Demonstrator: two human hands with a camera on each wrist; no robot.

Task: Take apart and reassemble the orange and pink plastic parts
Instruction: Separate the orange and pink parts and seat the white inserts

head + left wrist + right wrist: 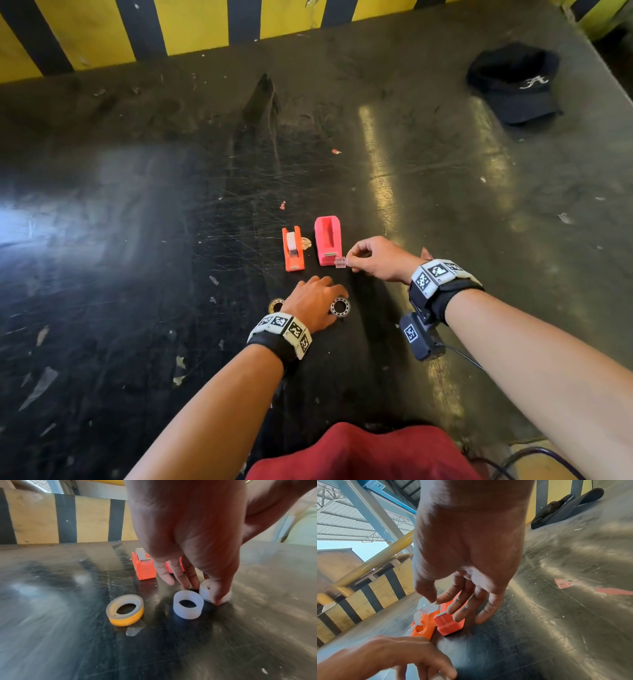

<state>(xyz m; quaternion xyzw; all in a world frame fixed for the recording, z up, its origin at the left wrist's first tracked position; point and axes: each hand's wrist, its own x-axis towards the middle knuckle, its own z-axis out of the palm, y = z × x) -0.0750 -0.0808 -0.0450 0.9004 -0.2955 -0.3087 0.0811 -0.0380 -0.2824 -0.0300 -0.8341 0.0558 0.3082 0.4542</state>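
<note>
Beside the pink part's [328,240] near end, the right hand [378,257] pinches a clear piece [339,262]; left hand [313,301] fingertips hold a white ring [208,591].

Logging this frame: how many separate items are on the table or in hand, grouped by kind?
Dispensers: 2, orange dispenser body, pink dispenser body
Rings: 3, yellow tape roll, white ring, second white ring
Small clear piece: 1
Black cap: 1
Total: 7
</note>
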